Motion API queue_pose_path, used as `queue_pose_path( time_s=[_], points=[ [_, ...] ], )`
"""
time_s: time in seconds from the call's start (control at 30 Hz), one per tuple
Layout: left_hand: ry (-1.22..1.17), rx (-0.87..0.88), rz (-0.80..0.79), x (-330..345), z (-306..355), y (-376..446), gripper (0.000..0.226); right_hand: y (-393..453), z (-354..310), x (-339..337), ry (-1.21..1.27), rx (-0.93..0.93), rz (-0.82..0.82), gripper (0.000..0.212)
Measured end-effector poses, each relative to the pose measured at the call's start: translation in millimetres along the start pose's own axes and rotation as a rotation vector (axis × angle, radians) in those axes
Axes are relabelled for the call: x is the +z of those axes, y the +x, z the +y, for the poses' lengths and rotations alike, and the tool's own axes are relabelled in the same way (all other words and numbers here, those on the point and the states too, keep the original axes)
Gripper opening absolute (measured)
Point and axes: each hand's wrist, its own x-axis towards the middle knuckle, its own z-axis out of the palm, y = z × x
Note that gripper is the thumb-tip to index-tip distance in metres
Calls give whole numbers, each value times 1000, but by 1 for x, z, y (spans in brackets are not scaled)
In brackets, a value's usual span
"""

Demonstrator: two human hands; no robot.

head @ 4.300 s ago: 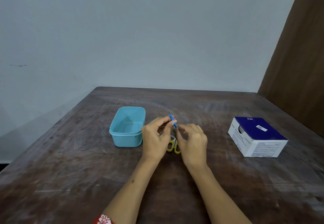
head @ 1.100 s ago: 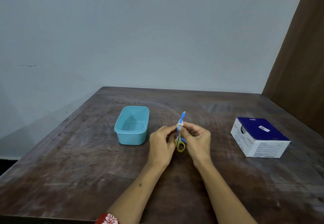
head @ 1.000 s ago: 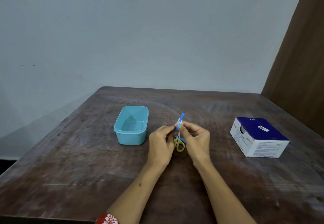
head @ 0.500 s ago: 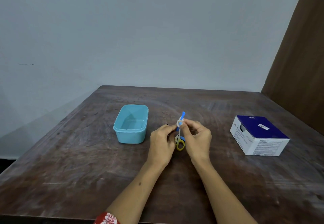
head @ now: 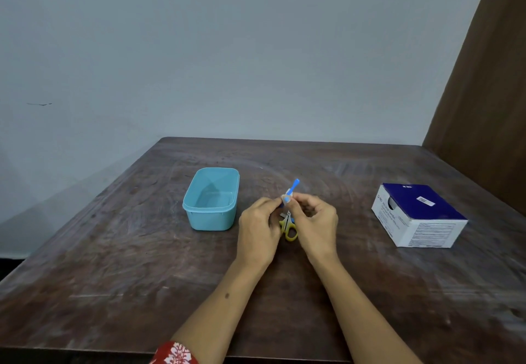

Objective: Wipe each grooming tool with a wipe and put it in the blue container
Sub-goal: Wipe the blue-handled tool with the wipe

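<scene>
two bare forearms and hands, the left arm (head: 219, 301) wearing a red fabric sleeve with a white flower print (head: 175, 353) near the elbow.

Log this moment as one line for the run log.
step: wiping | left hand: holds blue tool | right hand: rubs wipe on it | scissors: on table | blue container: empty

Both hands pinch blue tool (head: 295, 186), wipe (head: 286, 198) around it; blue container (head: 211, 198) left.
</scene>
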Motion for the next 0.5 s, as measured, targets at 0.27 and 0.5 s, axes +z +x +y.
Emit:
queue_pose_path(
  time_s=[0.27,0.5],
  points=[
    [11,63,-84,0,4,-2,31,4,-2,-5,9,-21,183,4],
    [14,47,-81,0,3,-1,29,1,-3,-4,-8,2,139,5]
  ],
)
